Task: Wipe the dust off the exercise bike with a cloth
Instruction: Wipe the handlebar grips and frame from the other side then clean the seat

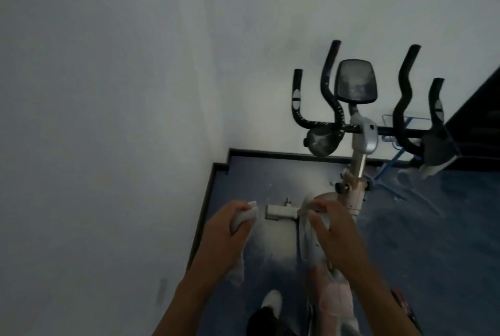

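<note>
The fingers of the left hand are curling round a crumpled pale white cloth, gripping it in a fist, with a corner of the fabric poking out above the knuckles and a looser end hanging below the wrist. The fingers of the right hand are lying over the rounded pale cream flywheel housing of the dusty exercise bike, bending over its top edge and holding it. Both forearms are reaching forward from the bottom of the view. Beyond the hands, the bike's silver post is rising to black curved handlebars and a dark rounded console screen, all streaked with dust. The bike is standing on a dark blue floor, close to a plain white wall with black skirting. A white shoe is showing below the left hand.
</note>
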Available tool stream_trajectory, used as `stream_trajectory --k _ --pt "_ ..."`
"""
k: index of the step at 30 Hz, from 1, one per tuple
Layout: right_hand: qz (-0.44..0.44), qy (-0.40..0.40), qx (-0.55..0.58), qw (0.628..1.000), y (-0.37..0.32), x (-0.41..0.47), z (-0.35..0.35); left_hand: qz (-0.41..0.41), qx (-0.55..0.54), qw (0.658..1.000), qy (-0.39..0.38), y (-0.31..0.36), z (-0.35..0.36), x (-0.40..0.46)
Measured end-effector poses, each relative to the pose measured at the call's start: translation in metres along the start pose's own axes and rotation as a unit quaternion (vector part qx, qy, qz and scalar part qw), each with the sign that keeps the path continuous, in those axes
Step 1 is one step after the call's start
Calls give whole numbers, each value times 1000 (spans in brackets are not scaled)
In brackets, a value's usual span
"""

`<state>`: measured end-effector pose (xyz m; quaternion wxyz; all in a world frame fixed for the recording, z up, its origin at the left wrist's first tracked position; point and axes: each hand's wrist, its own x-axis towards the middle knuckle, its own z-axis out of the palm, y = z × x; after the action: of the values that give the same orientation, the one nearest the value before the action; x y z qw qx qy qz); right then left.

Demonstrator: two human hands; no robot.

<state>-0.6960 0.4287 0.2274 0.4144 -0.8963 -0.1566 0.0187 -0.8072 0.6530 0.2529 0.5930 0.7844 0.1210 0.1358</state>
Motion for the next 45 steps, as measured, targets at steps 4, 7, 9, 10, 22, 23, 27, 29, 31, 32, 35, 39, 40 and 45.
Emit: stream_trajectory --k 4,7,9,10,22,23,27,29,31,32,35,39,40,45 --pt "36 16 -13 999 34 57 -15 12 23 1000 -13 14 49 89" --pt "62 15 -34 997 56 96 -24 12 26 998 -46 20 81 142" --pt "73 13 -47 996 69 117 -27 22 41 996 -70 18 95 171" --pt "83 16 -47 995 73 127 -29 31 53 995 -78 14 101 184" --pt "159 121 -35 979 72 205 -7 113 151 975 -114 -29 138 313" --pt "165 132 -42 977 70 211 -5 120 151 972 -136 -31 139 321" --pt "209 148 -44 966 59 232 1 152 179 943 -235 -40 134 350" --pt "224 155 -40 961 56 236 5 176 188 927 -273 -42 128 367" --pt "237 166 -18 957 53 236 10 203 188 911 -306 -40 128 383" --pt "242 167 -2 956 52 234 12 217 190 901 -325 -35 130 390" --pt "248 176 24 952 52 229 18 250 220 858 -391 -21 145 401" --pt "264 173 41 948 59 225 18 271 288 820 -414 -28 145 399" --pt "265 163 46 949 61 225 18 258 284 825 -415 -30 141 399" --pt "243 126 58 960 72 225 7 222 241 863 -383 -18 147 389"
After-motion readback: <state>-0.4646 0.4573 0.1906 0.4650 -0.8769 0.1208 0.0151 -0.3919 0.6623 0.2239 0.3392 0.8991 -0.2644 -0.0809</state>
